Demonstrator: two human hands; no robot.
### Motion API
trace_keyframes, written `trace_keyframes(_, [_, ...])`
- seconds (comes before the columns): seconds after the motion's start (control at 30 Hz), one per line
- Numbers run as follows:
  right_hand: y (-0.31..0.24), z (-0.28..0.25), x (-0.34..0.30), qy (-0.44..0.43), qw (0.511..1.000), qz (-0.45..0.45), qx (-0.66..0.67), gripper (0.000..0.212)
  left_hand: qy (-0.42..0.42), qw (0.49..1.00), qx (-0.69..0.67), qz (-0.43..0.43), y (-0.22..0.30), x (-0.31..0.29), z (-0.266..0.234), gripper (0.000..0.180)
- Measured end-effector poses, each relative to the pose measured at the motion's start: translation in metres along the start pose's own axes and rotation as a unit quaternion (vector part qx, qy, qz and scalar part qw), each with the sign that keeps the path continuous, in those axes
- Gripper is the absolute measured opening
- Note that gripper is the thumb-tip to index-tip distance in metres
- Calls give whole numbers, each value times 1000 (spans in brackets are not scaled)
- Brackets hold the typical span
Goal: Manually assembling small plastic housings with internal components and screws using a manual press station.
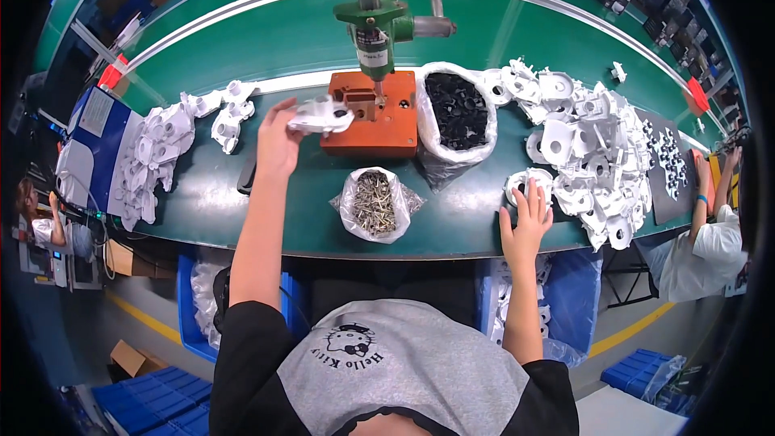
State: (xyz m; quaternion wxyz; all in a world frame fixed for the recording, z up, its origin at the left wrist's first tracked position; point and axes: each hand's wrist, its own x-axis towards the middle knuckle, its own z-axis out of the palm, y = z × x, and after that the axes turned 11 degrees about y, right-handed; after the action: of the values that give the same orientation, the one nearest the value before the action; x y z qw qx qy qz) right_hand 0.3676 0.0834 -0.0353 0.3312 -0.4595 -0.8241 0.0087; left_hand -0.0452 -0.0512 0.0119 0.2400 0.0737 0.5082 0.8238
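Note:
My left hand [281, 133] is closed on a white plastic part [323, 116], lifted at the left edge of an orange fixture block [371, 141]. A green press [371, 40] stands over that block with its tip down near the block's top. At the right, my right hand [526, 222] rests its fingers on another white plastic housing [539, 180], beside a large heap of white plastic parts [597, 157]. Between my hands sit a bag of metal pins [374, 203] and, behind it, a bag of black parts [456, 109].
More white parts lie at the left [161, 145] by a blue bin [101, 125]. Blue crates [190, 299] stand below the table edge. A dark board [666, 161] with small black-and-white pieces lies far right, near another person [702, 234]. Someone else [44, 218] sits far left.

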Motion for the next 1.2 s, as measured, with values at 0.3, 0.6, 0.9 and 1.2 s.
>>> trace_keyframes(0.3, [1, 1, -1, 6, 1000, 7, -1, 36, 109, 991, -79, 15, 4, 45, -38, 25])
trace_keyframes(0.6, [1, 3, -4, 6, 1000, 4, -9, 37, 31, 999, -39, 1, -10, 80, -32, 37])
trace_keyframes(0.9, [9, 3, -5, 51, 997, 8, 50, 37, 264, 590, 669, 366, 27, 88, -126, 40])
trace_keyframes(1.2, [7, -2, -14, 149, 980, 31, 124, 43, 231, 654, 669, 268, 30, 87, -169, 38])
